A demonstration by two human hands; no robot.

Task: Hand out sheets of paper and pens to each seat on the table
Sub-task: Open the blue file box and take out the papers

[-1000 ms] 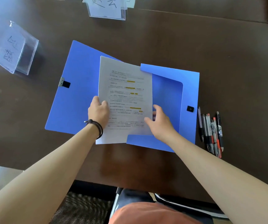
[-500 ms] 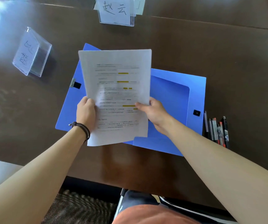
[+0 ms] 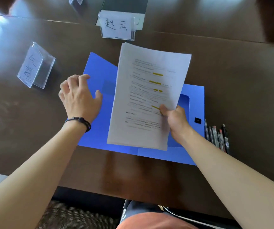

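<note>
Thumb and fingers [image 3: 163,110] of my right hand [image 3: 176,120] pinch the stack of paper sheets [image 3: 147,96] at its right edge, low down, holding it tilted above the open blue folder [image 3: 100,129]. My left hand [image 3: 80,96] hovers over the folder's left flap, fingers spread and loosely curled, gripping nothing; a dark band [image 3: 81,122] circles that wrist. I cannot tell whether its fingertips touch the flap. The stack's top edge reaches just short of the upright name card [image 3: 116,26] at the far side. A second name card [image 3: 34,66] lies tilted to the left, apart from the folder. The pens [image 3: 218,136] lie bunched just beside the folder's right edge. Bare dark table [image 3: 248,80] spreads to the right and to the near left.
</note>
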